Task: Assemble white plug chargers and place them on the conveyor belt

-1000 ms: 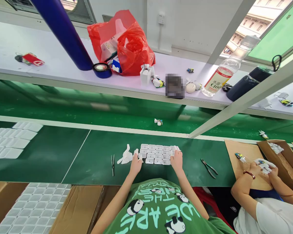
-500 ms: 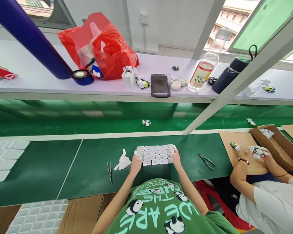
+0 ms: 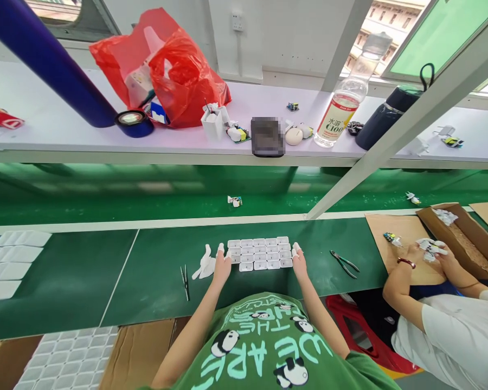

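Observation:
Small white open plastic cases [image 3: 259, 249] lie in a block of several rows on the green bench in front of me. My left hand [image 3: 222, 264] is at the block's left side, fingers stretched out and the thumb close to the end cases. Opposite it, at the right side, is my right hand [image 3: 299, 263], also with fingers extended. White coverings show on the fingertips of both hands. Whether the fingers still touch the cases is hard to make out. Beside my left hand lies a crumpled white glove [image 3: 205, 264], with metal tweezers [image 3: 185, 283] to its left.
Green-handled pliers [image 3: 344, 264] lie right of my hands. A co-worker's hands [image 3: 429, 252] hold white parts over cardboard [image 3: 384, 227]. White trays [image 3: 8, 265] are stacked at left. The shelf above bears a red bag [image 3: 187, 81] and a bottle [image 3: 337, 116]; a slanted post [image 3: 341, 184] stands ahead.
Both hands have loosened from the ends of the block of cases and moved slightly outward, fingers straighter. The cases stay in their rows. The view has shifted slightly.

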A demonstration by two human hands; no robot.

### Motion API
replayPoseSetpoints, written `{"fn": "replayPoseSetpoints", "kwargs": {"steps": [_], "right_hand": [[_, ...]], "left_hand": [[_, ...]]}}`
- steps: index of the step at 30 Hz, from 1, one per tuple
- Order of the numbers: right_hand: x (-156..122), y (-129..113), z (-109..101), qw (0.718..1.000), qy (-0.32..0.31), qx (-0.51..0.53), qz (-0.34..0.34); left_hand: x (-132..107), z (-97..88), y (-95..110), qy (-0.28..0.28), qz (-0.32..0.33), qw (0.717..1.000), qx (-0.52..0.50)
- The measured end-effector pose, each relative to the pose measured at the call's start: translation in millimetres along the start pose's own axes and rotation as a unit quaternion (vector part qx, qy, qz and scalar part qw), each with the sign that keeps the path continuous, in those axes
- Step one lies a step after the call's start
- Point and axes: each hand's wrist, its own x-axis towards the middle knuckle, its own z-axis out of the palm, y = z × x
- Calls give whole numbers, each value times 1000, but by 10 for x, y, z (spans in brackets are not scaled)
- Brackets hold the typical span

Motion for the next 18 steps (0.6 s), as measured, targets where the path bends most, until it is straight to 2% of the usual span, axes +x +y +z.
{"fn": "replayPoseSetpoints", "kwargs": {"steps": [6, 11, 18], "right_hand": [[130, -198, 132, 998, -59, -17, -28], [104, -182, 201, 996, -61, -51, -38], [185, -191, 168, 997, -51, -45, -44]], "left_hand": [[252, 142, 147, -56, -4, 998, 23], [263, 236, 112, -50, 3, 998, 32], [307, 213, 68, -40, 12, 999, 32]]}}
